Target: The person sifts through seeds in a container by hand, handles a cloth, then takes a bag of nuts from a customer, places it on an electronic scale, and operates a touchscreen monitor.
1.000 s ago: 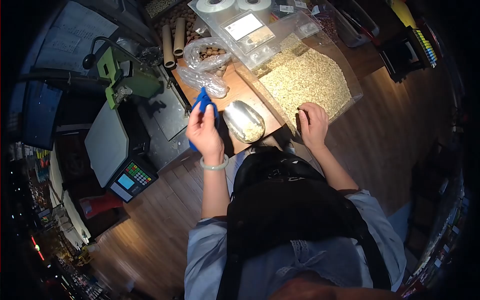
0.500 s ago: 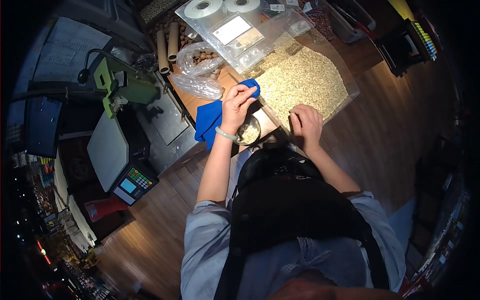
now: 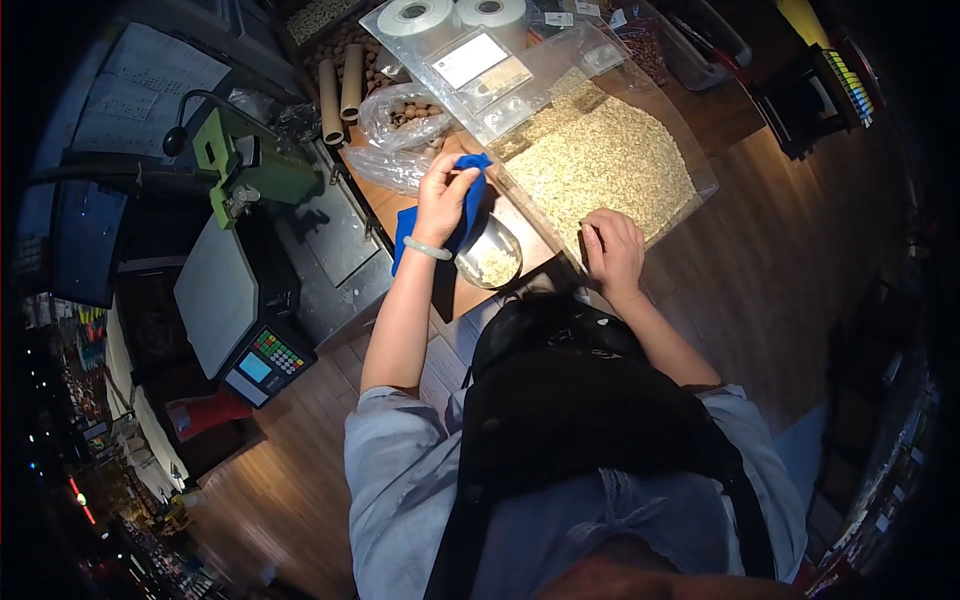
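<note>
My left hand [image 3: 438, 207], with a pale bangle at the wrist, is closed on a bunched end of a blue cloth [image 3: 473, 205]. The rest of the cloth hangs down behind the hand onto the wooden surface. Just right of it is a shiny rounded dish [image 3: 512, 246] with a small heap of pale flakes in it; I cannot tell whether it is a bowl or a scoop. My right hand [image 3: 614, 248] rests at the near edge of a clear bin [image 3: 690, 197] full of pale flakes, fingers curled over the edge.
Plastic bags [image 3: 385, 165], two cardboard tubes [image 3: 351, 82] and nuts lie beyond my left hand. White film rolls [image 3: 412, 18] sit on the clear lid [image 3: 508, 123]. Leftward are a green bag-sealing device [image 3: 265, 170] and a scale [image 3: 262, 365]. A black holder [image 3: 815, 95] stands right.
My left hand has moved left with the blue cloth, which now hangs lower from the fingers. More of the dish shows. My right hand stays at the bin's edge.
</note>
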The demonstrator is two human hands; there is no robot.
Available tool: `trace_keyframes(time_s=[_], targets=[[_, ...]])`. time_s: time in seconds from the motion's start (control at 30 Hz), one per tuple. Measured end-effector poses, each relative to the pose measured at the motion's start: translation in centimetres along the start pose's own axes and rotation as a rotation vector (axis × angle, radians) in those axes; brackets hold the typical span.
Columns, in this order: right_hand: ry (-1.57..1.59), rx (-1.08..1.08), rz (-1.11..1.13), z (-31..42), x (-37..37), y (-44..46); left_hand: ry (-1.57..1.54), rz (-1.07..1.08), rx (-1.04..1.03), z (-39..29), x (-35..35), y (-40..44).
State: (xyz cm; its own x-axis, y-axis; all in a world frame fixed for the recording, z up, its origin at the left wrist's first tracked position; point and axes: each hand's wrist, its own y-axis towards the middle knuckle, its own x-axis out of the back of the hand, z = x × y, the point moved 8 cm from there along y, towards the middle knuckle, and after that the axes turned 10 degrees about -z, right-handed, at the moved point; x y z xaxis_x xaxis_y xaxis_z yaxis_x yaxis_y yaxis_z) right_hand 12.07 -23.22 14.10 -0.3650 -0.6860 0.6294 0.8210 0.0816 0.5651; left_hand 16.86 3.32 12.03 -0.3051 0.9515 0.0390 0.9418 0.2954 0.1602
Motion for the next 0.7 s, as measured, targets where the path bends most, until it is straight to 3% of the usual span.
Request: trace_keyframes(time_s=[0.03, 0.1, 0.23, 0.3, 0.37, 0.43, 0.57, 0.63, 0.7], targets=[[0.001, 0.001, 0.0, 0.1, 0.1, 0.0, -0.124, -0.069, 0.164, 1.1, 1.4, -0.4], [0.015, -0.026, 0.017, 0.3, 0.2, 0.1, -0.056, -0.116, 0.133, 1.6, 4.7, -0.7], [0.023, -0.024, 0.041, 0.1, -0.2, -0.1, -0.248, -0.231, 0.167, 3.1, 11.5, -2.0], [0.011, -0.031, 0.06, -0.4, -0.4, 0.0, -0.538, -0.308, 0.294, 3.3, 13.7, -3.2], [0.027, -0.051, 0.065, -0.4, -0.4, 0.5, -0.727, -0.236, 0.313, 1.9, 14.9, -3.8], [0.119, -0.108, 0.059, -1.4, -0.5, 1.0, -0.76, -0.261, 0.341, 1.5, 16.5, -4.6], [0.13, -0.024, 0.004, 2.9, 0.1, 3.9, -0.828, -0.241, 0.329, 0.1, 19.3, -5.8], [0.346, -0.007, 0.018, 6.1, -0.7, 4.8, -0.793, -0.21, 0.307, -1.2, 20.0, -6.1], [0.589, -0.087, 0.173, 9.5, -3.2, 4.9, -0.754, -0.192, 0.295, -2.4, 20.4, -6.7]])
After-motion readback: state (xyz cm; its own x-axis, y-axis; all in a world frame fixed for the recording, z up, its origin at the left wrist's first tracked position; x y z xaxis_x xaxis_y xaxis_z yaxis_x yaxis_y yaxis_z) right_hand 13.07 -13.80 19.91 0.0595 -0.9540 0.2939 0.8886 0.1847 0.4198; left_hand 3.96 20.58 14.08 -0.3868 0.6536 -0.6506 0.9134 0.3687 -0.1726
